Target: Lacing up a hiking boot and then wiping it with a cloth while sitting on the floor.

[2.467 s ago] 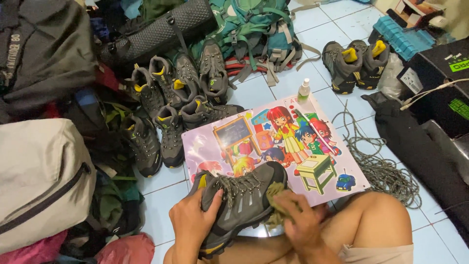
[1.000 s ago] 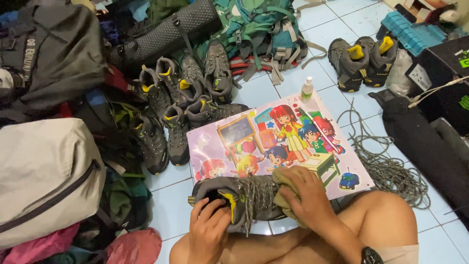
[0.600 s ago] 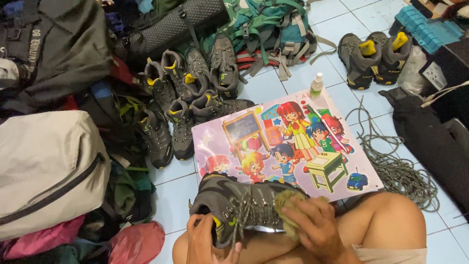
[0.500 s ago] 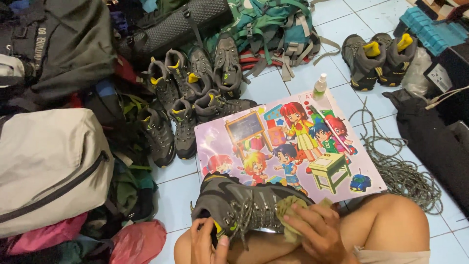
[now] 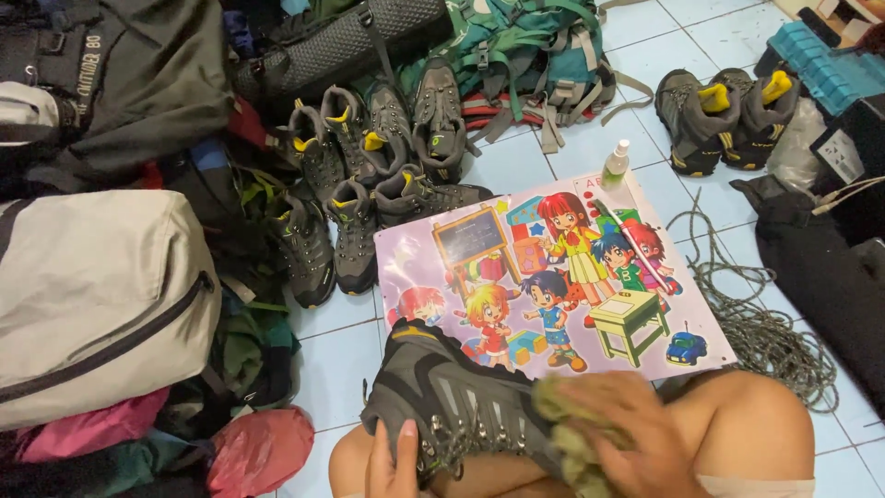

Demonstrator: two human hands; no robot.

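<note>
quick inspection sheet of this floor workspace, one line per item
surface: pale blue tiled floor with a cartoon picture board laid flat on it
job's things: grey boot on the lap; olive cloth against it
clutter: grey boots, second pair, spray bottle, green backpack, beige bag
grippers: left hand grips the boot; right hand, blurred, holds the cloth
cables: coiled rope; white cable
surroundings: bags and clothes piled at the left

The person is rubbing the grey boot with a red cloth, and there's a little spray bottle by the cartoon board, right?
Not quite. In the head view the cloth is yellowish-green, not red. It does press on the grey boot, and the spray bottle stands by the cartoon board.
</note>
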